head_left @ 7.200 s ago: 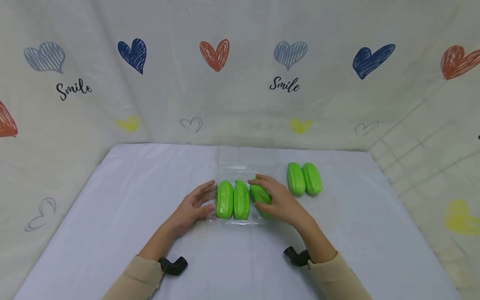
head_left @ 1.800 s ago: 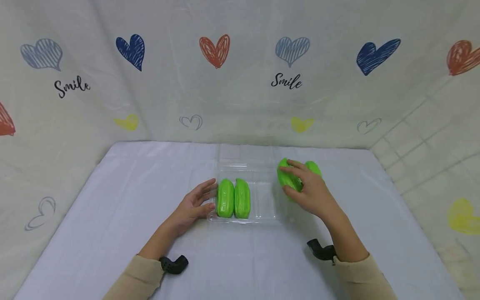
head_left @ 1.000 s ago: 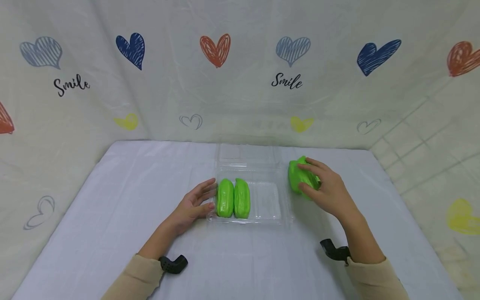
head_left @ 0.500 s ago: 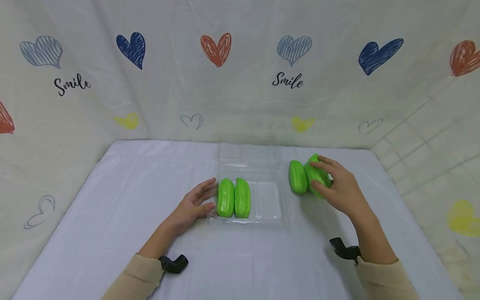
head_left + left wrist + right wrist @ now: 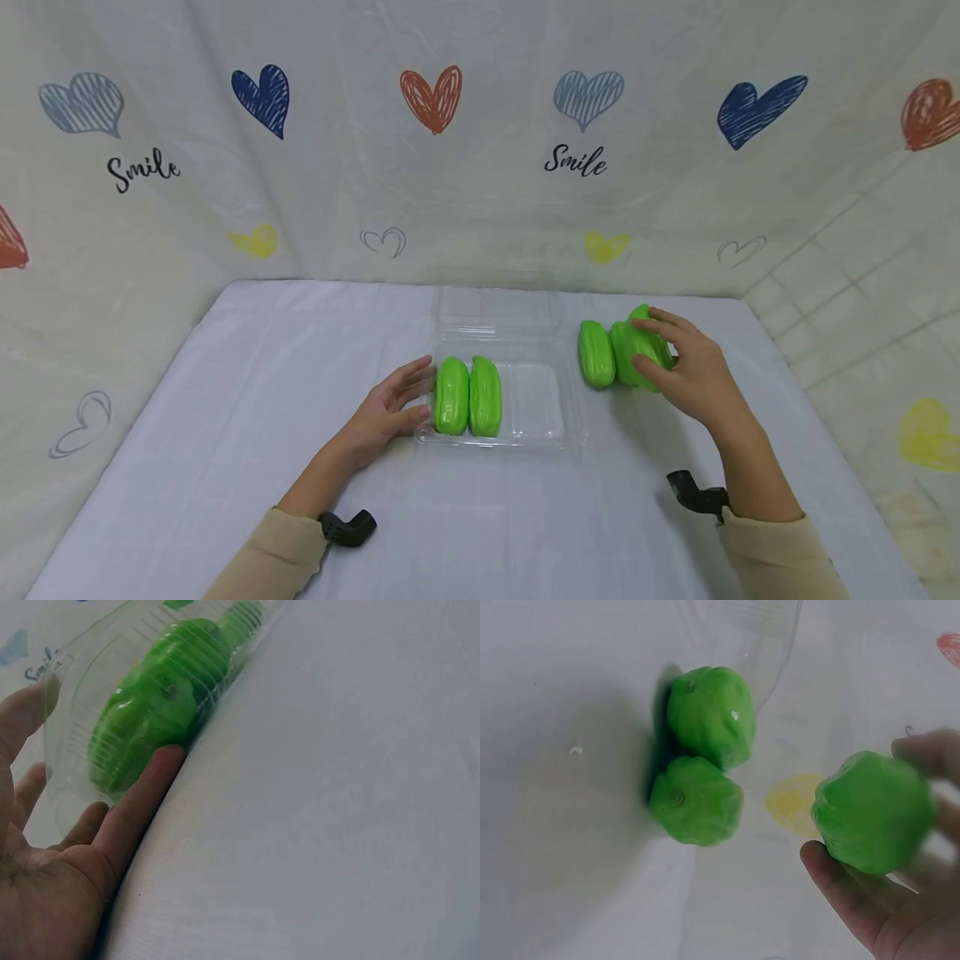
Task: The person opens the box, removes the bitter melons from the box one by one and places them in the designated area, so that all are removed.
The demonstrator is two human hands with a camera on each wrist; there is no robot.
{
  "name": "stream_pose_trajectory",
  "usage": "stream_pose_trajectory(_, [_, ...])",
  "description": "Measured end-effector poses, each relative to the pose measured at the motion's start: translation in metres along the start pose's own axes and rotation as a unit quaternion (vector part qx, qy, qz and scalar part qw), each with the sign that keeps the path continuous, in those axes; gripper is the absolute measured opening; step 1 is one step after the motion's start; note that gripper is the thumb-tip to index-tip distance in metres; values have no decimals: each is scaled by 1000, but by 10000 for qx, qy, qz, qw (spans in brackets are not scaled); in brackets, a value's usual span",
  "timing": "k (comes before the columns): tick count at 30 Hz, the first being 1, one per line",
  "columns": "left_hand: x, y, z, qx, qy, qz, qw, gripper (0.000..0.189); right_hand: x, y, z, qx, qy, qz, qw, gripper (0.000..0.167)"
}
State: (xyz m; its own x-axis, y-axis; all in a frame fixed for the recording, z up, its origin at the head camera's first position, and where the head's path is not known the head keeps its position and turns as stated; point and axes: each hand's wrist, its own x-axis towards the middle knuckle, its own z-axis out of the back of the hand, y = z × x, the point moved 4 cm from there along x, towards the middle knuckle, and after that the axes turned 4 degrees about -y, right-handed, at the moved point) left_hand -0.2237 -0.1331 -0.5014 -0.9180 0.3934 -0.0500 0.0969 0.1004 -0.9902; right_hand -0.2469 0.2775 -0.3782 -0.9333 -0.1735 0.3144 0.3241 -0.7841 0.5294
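In the head view, my right hand (image 5: 693,367) holds a green ribbed vegetable (image 5: 651,348), its exact kind unclear. In the right wrist view, the held vegetable (image 5: 874,814) is between thumb and fingers, apart from two like it. Those two, a left one (image 5: 597,354) and a partly hidden one (image 5: 620,343), lie side by side on the table. My left hand (image 5: 386,417) rests against the left side of a clear hinged plastic box (image 5: 528,400), fingers spread and fairly straight. Two more green vegetables (image 5: 452,396) (image 5: 485,396) lie upright-pointing in the box's left part.
The box's clear lid (image 5: 495,310) lies folded back toward the wall. A white cloth (image 5: 480,517) covers the table. Behind it hangs a pale curtain (image 5: 480,192) printed with hearts and "Smile".
My right hand has taken the third green vegetable out of the box and carried it rightward, past the two on the table. The left hand has stayed at the box.
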Motion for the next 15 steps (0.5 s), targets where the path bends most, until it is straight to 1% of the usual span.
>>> stream_pose_trajectory(6, [1,3,2,17,-19,-13,10000,79,1,-5,2,20,9,-106,9999,48])
stream_pose_trajectory(15, [1,3,2,50,-1,-28,10000,79,0,-15,5,59,-10,-247,9997,49])
